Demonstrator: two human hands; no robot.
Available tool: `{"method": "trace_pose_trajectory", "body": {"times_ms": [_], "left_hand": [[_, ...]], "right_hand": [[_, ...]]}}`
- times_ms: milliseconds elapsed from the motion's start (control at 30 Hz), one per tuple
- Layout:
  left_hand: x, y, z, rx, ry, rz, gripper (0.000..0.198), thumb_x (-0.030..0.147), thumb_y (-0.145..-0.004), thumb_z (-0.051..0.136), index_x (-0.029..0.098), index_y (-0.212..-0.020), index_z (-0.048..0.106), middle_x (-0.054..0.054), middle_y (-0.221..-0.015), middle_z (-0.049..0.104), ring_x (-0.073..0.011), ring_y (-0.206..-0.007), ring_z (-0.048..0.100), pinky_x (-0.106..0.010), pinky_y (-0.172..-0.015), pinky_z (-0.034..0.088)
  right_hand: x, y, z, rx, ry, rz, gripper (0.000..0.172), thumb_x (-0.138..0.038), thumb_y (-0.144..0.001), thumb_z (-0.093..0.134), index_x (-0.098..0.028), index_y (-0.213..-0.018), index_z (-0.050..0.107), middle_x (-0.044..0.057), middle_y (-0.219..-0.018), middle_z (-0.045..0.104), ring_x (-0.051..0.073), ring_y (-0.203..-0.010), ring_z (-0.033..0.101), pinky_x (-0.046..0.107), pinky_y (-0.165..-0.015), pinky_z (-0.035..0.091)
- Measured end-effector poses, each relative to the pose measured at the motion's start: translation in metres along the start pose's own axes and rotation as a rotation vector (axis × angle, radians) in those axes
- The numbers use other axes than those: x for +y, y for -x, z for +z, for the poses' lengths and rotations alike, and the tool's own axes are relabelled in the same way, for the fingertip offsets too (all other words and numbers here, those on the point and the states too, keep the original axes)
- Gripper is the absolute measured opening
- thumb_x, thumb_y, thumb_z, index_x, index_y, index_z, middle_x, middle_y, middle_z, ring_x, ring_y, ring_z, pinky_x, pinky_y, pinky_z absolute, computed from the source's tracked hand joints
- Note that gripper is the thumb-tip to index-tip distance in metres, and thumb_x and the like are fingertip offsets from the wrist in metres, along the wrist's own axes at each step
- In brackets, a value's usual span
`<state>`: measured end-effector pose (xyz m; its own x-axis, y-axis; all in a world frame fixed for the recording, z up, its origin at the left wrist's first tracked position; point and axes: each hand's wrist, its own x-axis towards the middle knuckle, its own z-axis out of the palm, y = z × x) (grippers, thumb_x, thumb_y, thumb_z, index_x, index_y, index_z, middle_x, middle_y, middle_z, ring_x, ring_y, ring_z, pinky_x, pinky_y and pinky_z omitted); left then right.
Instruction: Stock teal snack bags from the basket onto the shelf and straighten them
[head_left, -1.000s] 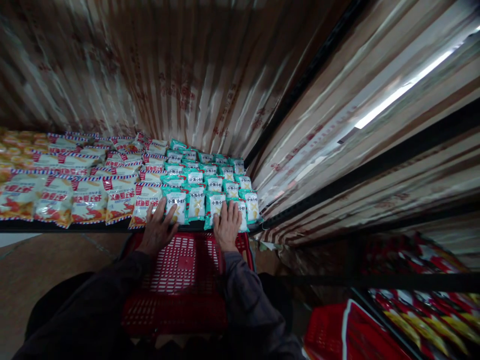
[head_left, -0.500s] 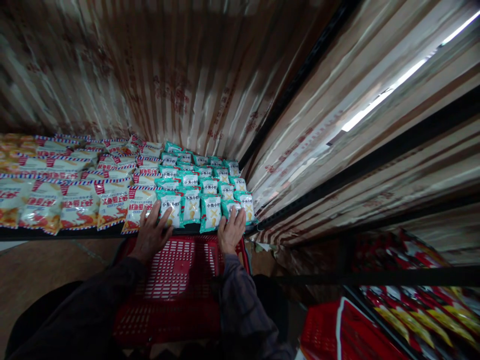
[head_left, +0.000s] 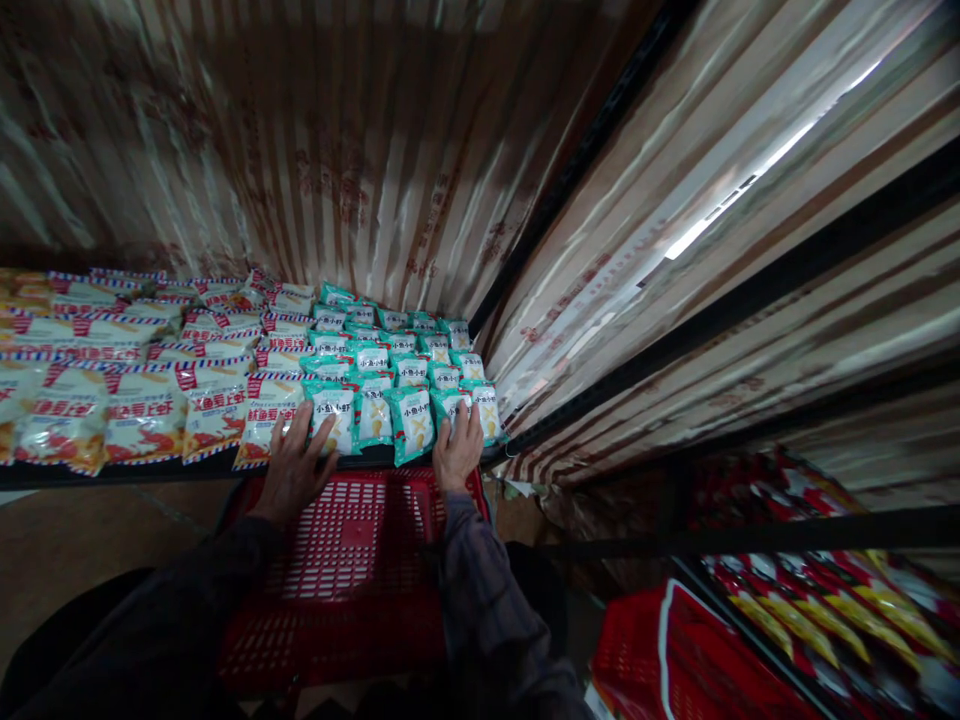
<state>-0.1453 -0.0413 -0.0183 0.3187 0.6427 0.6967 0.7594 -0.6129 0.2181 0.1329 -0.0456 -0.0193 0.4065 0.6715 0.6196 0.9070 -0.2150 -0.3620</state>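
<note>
Rows of small teal snack packets (head_left: 397,375) lie on a dark shelf (head_left: 150,470) in front of me. My left hand (head_left: 291,466) rests with its fingers spread on the front left teal packet, beside a red-and-white snack bag (head_left: 264,418). My right hand (head_left: 456,450) lies flat, fingers apart, on the front right teal packets. Neither hand grips anything. Below both hands stands a red plastic basket (head_left: 352,570), its mesh bottom bare.
Red, white and blue striped snack bags (head_left: 127,400) fill the shelf to the left. Shiny plastic-wrapped cartons (head_left: 360,150) rise behind and to the right. A second red basket (head_left: 660,660) and red and yellow packets (head_left: 840,610) sit at lower right.
My right hand has slid from the middle front packets to the right end of the front row. The left hand stays on the front left packet. The view has drifted slightly.
</note>
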Motion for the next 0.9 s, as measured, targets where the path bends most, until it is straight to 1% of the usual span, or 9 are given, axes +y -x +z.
{"method": "trace_pose_trajectory", "body": {"times_ms": [100, 200, 333, 500, 700, 800, 900], "left_hand": [[-0.001, 0.001, 0.001, 0.003, -0.008, 0.006, 0.065, 0.026, -0.089, 0.056, 0.024, -0.147, 0.027, -0.02, -0.157, 0.017, -0.0362, -0.141, 0.028, -0.06, -0.11, 0.023], [-0.002, 0.001, 0.003, 0.004, -0.007, 0.009, 0.064, 0.026, -0.089, 0.056, 0.023, -0.146, 0.027, -0.02, -0.157, 0.017, -0.0358, -0.141, 0.028, -0.059, -0.11, 0.024], [-0.002, 0.001, 0.002, -0.003, -0.006, -0.001, 0.062, 0.027, -0.089, 0.055, 0.024, -0.145, 0.029, -0.018, -0.157, 0.017, -0.0346, -0.142, 0.027, -0.058, -0.111, 0.023], [-0.002, 0.002, 0.002, -0.011, 0.001, -0.015, 0.059, 0.027, -0.089, 0.055, 0.024, -0.144, 0.033, -0.016, -0.156, 0.02, -0.034, -0.142, 0.027, -0.057, -0.112, 0.022], [-0.002, 0.003, 0.003, -0.015, 0.0, -0.02, 0.059, 0.026, -0.088, 0.056, 0.021, -0.144, 0.035, -0.018, -0.156, 0.021, -0.0342, -0.142, 0.027, -0.057, -0.112, 0.021], [-0.001, 0.002, 0.002, -0.012, -0.017, -0.008, 0.061, 0.026, -0.089, 0.056, 0.021, -0.145, 0.033, -0.019, -0.156, 0.02, -0.0338, -0.141, 0.028, -0.057, -0.112, 0.022], [0.0, 0.002, 0.001, -0.011, -0.033, -0.008, 0.061, 0.026, -0.089, 0.057, 0.021, -0.144, 0.033, -0.019, -0.156, 0.019, -0.0345, -0.141, 0.028, -0.058, -0.112, 0.022]], "right_hand": [[-0.005, -0.007, 0.005, -0.028, 0.008, 0.0, 0.052, -0.037, -0.098, 0.028, -0.011, -0.14, 0.045, 0.021, -0.146, 0.04, 0.028, -0.134, 0.035, 0.048, -0.103, 0.036], [-0.008, -0.006, 0.01, -0.06, 0.03, -0.036, 0.051, -0.034, -0.098, 0.028, -0.012, -0.141, 0.043, 0.02, -0.149, 0.034, 0.029, -0.138, 0.029, 0.052, -0.106, 0.033], [-0.005, -0.004, 0.009, -0.054, 0.041, -0.077, 0.051, -0.032, -0.098, 0.029, -0.011, -0.143, 0.04, 0.02, -0.151, 0.032, 0.027, -0.141, 0.021, 0.052, -0.109, 0.028], [-0.002, -0.005, 0.007, -0.023, 0.058, -0.1, 0.051, -0.033, -0.098, 0.03, -0.009, -0.143, 0.041, 0.02, -0.151, 0.033, 0.026, -0.142, 0.021, 0.05, -0.111, 0.027], [-0.004, -0.006, 0.011, -0.09, 0.046, -0.079, 0.051, -0.031, -0.098, 0.029, -0.013, -0.145, 0.036, 0.019, -0.153, 0.03, 0.026, -0.142, 0.021, 0.052, -0.109, 0.029], [0.002, -0.004, 0.008, -0.075, 0.053, -0.093, 0.053, -0.033, -0.098, 0.028, -0.012, -0.146, 0.034, 0.019, -0.153, 0.03, 0.026, -0.143, 0.019, 0.052, -0.11, 0.029], [0.015, -0.004, 0.006, -0.028, 0.112, -0.072, 0.056, -0.04, -0.097, 0.03, -0.013, -0.145, 0.037, 0.019, -0.153, 0.029, 0.031, -0.143, 0.016, 0.057, -0.109, 0.027]]}}
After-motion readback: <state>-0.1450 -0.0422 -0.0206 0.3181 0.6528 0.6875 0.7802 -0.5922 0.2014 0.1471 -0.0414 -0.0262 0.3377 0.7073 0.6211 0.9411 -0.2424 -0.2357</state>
